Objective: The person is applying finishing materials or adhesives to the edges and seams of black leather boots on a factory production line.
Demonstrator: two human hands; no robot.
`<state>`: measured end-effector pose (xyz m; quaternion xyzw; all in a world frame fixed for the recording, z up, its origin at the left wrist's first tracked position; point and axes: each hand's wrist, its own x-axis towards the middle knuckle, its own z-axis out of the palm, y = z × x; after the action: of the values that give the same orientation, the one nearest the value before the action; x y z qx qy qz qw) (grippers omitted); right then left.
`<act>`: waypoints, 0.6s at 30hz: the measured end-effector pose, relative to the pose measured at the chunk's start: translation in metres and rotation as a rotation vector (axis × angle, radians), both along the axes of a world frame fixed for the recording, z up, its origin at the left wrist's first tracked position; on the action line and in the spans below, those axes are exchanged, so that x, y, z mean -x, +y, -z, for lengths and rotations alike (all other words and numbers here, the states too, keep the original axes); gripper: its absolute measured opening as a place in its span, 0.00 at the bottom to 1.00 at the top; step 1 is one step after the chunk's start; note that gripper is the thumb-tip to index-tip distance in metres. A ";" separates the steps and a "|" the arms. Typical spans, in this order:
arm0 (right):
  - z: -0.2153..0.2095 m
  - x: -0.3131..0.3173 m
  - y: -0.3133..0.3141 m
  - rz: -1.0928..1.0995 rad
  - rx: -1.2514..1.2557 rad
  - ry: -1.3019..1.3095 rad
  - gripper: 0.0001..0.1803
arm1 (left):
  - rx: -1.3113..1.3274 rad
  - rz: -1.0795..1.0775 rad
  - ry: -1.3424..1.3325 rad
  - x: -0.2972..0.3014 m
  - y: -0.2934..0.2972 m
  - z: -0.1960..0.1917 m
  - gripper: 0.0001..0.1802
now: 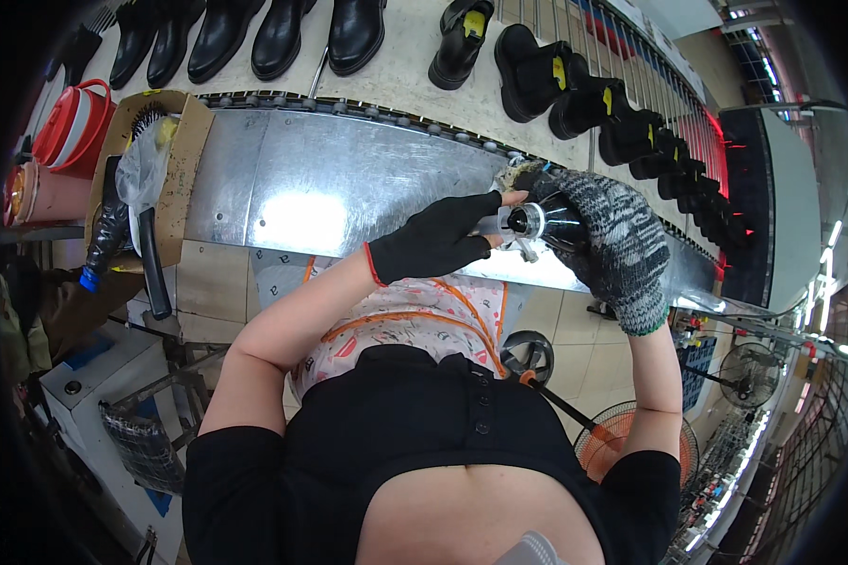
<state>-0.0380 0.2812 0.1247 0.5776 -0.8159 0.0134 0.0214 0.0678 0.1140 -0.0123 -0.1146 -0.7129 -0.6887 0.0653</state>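
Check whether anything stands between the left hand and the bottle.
A small translucent piece shows between the left hand and the bottle, which the right hand holds. What it is, I cannot tell; nothing else visible stands in the way.

Bright, cool indoor light fills the middle of the view, throwing a white, washed-out patch of glare onto the silvery metal table point(349, 165) and small highlights onto the black boots point(356, 38) and a glossy black object point(567, 226) near the center. Along the right side, rows of lit tube lights point(832, 247) show as white streaks, and a red glow edges the metal rails nearby. The fisheye lens bends straight lines toward a black, vignetted rim—the center reads fairly clear, while the far right background looks soft and the lower left dim.
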 end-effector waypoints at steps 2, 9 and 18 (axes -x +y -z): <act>0.000 0.000 0.000 0.009 0.003 -0.029 0.32 | 0.071 0.114 -0.203 -0.002 -0.007 -0.016 0.31; -0.003 -0.002 0.000 0.006 0.013 -0.027 0.31 | 0.058 0.050 -0.078 -0.001 -0.002 -0.005 0.31; -0.002 0.000 -0.001 0.005 0.010 -0.062 0.30 | 0.059 0.072 -0.120 -0.002 -0.004 -0.009 0.32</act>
<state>-0.0379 0.2800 0.1262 0.5748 -0.8176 0.0352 -0.0009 0.0702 0.1102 -0.0029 -0.1004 -0.7309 -0.6750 -0.0058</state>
